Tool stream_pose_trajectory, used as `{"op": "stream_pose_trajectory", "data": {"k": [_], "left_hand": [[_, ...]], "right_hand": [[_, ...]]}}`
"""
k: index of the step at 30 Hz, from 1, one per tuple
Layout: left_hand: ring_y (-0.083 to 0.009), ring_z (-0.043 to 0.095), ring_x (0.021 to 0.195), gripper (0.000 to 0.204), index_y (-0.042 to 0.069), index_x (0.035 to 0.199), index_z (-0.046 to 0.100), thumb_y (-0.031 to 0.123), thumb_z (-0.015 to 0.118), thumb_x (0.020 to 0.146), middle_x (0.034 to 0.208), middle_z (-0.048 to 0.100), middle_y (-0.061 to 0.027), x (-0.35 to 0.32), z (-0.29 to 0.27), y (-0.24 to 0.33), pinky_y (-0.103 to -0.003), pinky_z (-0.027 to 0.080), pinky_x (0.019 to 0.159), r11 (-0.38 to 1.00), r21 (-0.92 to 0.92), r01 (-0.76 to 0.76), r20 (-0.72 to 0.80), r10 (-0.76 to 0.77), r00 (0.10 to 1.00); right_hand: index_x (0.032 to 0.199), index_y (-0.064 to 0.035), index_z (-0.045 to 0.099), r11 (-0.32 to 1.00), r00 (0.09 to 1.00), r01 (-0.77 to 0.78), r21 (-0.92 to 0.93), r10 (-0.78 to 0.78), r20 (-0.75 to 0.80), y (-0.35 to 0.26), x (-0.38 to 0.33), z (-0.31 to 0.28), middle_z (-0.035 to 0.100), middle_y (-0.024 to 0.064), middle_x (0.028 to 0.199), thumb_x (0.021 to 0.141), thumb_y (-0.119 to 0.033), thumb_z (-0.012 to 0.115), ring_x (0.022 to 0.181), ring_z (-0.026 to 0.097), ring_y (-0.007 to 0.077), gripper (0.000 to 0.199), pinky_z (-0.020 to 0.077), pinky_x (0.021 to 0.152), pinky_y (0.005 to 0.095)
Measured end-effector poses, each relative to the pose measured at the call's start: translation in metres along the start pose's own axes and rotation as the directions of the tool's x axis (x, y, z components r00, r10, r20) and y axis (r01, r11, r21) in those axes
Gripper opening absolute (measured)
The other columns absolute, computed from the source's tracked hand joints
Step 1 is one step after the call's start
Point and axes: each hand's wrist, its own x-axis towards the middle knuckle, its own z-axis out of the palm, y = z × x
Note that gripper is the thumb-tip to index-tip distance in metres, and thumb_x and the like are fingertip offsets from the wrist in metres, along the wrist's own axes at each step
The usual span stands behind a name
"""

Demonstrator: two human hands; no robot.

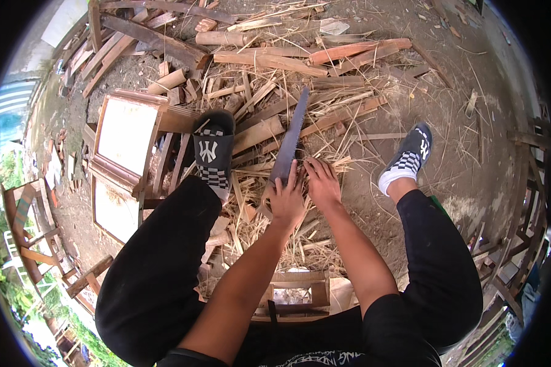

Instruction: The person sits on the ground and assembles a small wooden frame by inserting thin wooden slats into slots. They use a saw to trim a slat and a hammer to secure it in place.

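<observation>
My left hand (286, 199) grips the handle end of a long dark blade (291, 131) that points away from me over a heap of wood scraps. Just to its right, my right hand (321, 182) lies with fingers spread on thin pale wood strips and shavings (269, 235) on the ground between my legs. It touches the strips but I do not see it closed around any. My feet, in black checkered slippers, rest on either side, the left foot (213, 153) on the scraps and the right foot (410, 156) on bare dirt.
A pile of planks and offcuts (275, 58) covers the ground ahead. Wooden framed panels (125, 131) lie at the left. A low wooden stool (297, 293) is under me. Wooden frames (526, 183) stand at the right edge, with bare dirt (465, 122) before them.
</observation>
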Motion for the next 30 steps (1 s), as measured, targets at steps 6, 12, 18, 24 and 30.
{"op": "stream_pose_trajectory", "data": {"k": [6,12,18,24,30], "left_hand": [[-0.0446,0.051,0.126,0.087,0.032,0.167,0.021,0.031,0.07,0.094,0.17,0.021,-0.0198,-0.012,0.012,-0.036,-0.057,0.04,0.106,0.996,-0.081,0.048,-0.247,-0.067,0.967],[-0.0491,0.05,0.127,0.103,0.025,0.166,0.018,0.037,0.082,0.086,0.149,0.043,-0.0234,-0.009,0.013,-0.051,-0.06,0.043,0.104,0.897,-0.391,0.206,-0.124,-0.273,0.954],[-0.0476,0.049,0.129,0.102,0.025,0.165,0.022,0.037,0.084,0.084,0.147,0.044,-0.0239,-0.013,0.012,-0.052,-0.059,0.043,0.104,0.892,-0.396,0.218,-0.144,-0.294,0.945],[-0.0492,0.048,0.129,0.103,0.023,0.163,0.028,0.029,0.088,0.079,0.145,0.041,-0.0267,-0.014,0.021,-0.064,-0.056,0.043,0.107,0.799,-0.593,0.099,-0.15,-0.23,0.961],[-0.0491,0.048,0.127,0.11,0.018,0.162,0.03,0.023,0.093,0.073,0.142,0.037,-0.0292,-0.016,0.022,-0.068,-0.054,0.043,0.108,0.802,-0.581,0.135,-0.122,-0.25,0.96]], "right_hand": [[0.127,-0.0072,0.064,0.993,0.992,-0.121,0.001,0.121,0.027,-0.013,-0.026,0.005,0.06,0.0106,0.132,0.091,-0.01,0.06,0.13,0.052,0.0307,0.036,0.0377,0.117,0.0501],[0.124,-0.0058,0.065,0.977,0.978,-0.179,0.115,0.164,0.126,-0.028,-0.077,0.026,0.063,0.0139,0.125,0.09,-0.015,0.064,0.108,0.066,0.0312,0.035,0.0441,0.111,0.0485],[0.098,-0.0083,0.073,0.991,0.971,-0.042,0.127,0.07,-0.229,-0.033,-0.052,0.011,0.071,0.01,0.094,0.088,-0.012,0.066,0.094,0.069,0.0294,0.012,0.049,0.096,0.042],[0.117,-0.0124,0.073,0.958,0.928,-0.206,0.198,0.256,-0.271,-0.015,0.007,0.02,0.069,0.0094,0.111,0.088,-0.01,0.068,0.106,0.064,0.0315,0.029,0.0474,0.099,0.0483],[0.135,-0.0223,0.068,0.983,0.993,-0.101,-0.155,0.091,-0.073,-0.014,0.011,0.022,0.058,0.0054,0.142,0.09,-0.013,0.066,0.135,0.049,0.0326,0.046,0.0409,0.11,0.052]]}}
